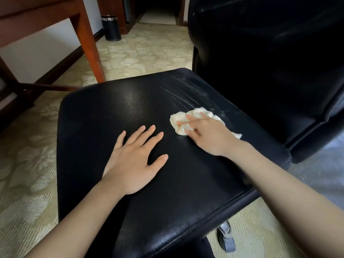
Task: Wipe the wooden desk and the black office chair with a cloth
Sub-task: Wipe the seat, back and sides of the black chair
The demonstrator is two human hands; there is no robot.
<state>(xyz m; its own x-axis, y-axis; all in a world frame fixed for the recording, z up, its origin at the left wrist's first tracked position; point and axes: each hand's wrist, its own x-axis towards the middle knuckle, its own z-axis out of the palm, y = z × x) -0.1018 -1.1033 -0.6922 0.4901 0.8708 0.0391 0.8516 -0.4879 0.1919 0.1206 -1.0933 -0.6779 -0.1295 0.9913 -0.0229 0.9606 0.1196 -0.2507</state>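
The black office chair's leather seat [115, 112] fills the middle of the view, its backrest [260, 53] rising at the right. My left hand [134, 161] lies flat on the seat with its fingers spread. My right hand [208, 133] presses a crumpled white cloth [197, 113] onto the seat near the backrest, fingers lying over the cloth. Damp streaks show on the leather just beyond the cloth. The wooden desk [37, 17] stands at the upper left, with one reddish leg [91, 47] coming down to the carpet.
A black waste bin [111, 27] stands on the patterned carpet [145, 51] beyond the desk leg. A chair caster [226, 239] shows under the seat's front right. A dark doorway lies at the top centre.
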